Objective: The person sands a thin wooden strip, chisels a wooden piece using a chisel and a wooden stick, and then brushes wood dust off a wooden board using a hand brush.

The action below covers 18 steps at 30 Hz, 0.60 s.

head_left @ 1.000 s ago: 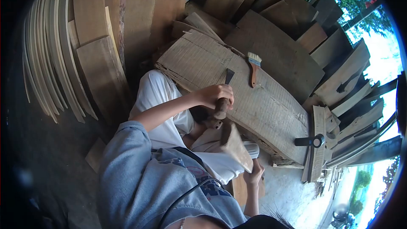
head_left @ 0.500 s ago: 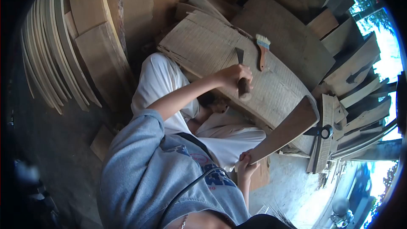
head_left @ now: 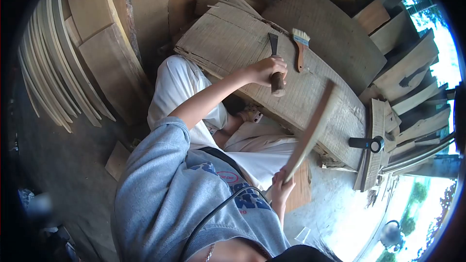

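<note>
Turns the wooden paddle (head_left: 311, 132) edge-on from its earlier broadside view, gripping one end with the fingers of the right hand (head_left: 282, 186) and clasping the chisel (head_left: 277, 85) with those of the left hand (head_left: 268, 70) over the worktop (head_left: 233, 39).

Head view, worn: faces forward and down over torso (head_left: 158, 204) from close above; left hand (head_left: 268, 71), right hand (head_left: 280, 190) farther out; plank (head_left: 228, 36) beyond; wide, dark-edged field.

Chisel (head_left: 277, 86) pt. hidden, tall bds. (head_left: 148, 14) cropped
</note>
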{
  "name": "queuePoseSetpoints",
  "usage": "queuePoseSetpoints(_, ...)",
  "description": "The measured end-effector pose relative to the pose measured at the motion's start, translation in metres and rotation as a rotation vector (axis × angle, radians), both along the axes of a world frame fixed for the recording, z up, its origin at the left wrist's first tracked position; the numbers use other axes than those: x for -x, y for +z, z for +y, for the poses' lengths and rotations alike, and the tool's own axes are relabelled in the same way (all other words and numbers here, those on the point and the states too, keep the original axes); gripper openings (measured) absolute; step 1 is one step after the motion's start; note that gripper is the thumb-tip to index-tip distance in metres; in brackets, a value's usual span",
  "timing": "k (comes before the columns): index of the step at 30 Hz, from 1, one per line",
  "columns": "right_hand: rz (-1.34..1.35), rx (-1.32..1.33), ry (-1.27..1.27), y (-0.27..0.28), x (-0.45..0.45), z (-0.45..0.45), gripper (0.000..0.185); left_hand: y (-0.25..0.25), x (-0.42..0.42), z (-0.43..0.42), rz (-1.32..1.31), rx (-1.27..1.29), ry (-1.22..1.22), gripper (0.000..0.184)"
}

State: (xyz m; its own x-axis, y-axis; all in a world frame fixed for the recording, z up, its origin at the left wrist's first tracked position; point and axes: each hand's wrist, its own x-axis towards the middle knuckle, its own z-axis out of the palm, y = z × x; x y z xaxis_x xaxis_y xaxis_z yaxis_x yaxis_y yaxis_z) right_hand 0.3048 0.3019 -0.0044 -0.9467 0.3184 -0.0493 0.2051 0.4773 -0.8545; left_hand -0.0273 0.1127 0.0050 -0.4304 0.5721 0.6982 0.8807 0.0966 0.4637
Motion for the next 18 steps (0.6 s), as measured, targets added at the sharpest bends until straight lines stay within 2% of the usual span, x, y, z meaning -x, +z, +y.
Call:
queuePoseSetpoints(2, 0.208, 0.286, 0.002, -0.004, -0.009, -0.002, 0.014, 0.003, 0.002, 0.003, 0.033, -0.022, -0.01, 0.026)
queuePoseSetpoints(3, 0.136, 0.066, 0.065, -0.015, -0.007, 0.003, 0.014, 0.007, 0.004, 0.004, 0.035, -0.04, -0.025, 0.026)
queuePoseSetpoints(4, -0.052, -0.176, 0.08, -0.003, 0.002, -0.005, 0.014, 0.008, 0.006, 0.006, 0.039, 0.013, -0.019, 0.026)
queuePoseSetpoints(5, -0.129, -0.279, 0.108, 0.01, 0.007, -0.012, 0.014, 0.009, 0.008, 0.005, 0.045, 0.07, -0.011, 0.026)
queuePoseSetpoints(7, 0.001, -0.284, 0.087, 0.013, 0.003, -0.012, 0.014, 0.006, 0.007, 0.0, 0.061, 0.032, 0.007, 0.027)
queuePoseSetpoints(9, 0.071, -0.117, -0.03, -0.002, -0.008, 0.006, 0.011, 0.007, -0.009, -0.006, 0.047, 0.012, -0.026, 0.029)
queuePoseSetpoints(10, 0.138, 0.137, -0.093, 0.009, -0.008, 0.002, 0.012, 0.006, -0.023, -0.009, 0.08, 0.035, -0.039, 0.029)
queuePoseSetpoints(11, 0.216, 0.222, -0.087, 0.011, -0.008, 0.005, 0.012, 0.004, -0.038, -0.013, 0.112, 0.058, -0.051, 0.029)
queuePoseSetpoints(13, 0.188, 0.322, -0.115, 0.019, -0.012, 0.008, 0.011, 0.006, -0.083, -0.023, 0.147, 0.111, -0.112, 0.031)
queuePoseSetpoints(14, 0.18, 0.292, -0.11, 0.018, -0.014, 0.009, 0.01, 0.002, -0.102, -0.027, 0.175, 0.106, -0.144, 0.031)
queuePoseSetpoints(17, 0.17, -0.029, -0.005, 0.019, -0.028, 0.002, 0.006, -0.007, -0.159, -0.04, 0.076, 0.092, -0.157, 0.034)
queuePoseSetpoints(18, 0.167, -0.03, 0.059, 0.018, -0.041, -0.002, 0.007, -0.002, -0.173, -0.047, 0.069, 0.108, -0.146, 0.034)
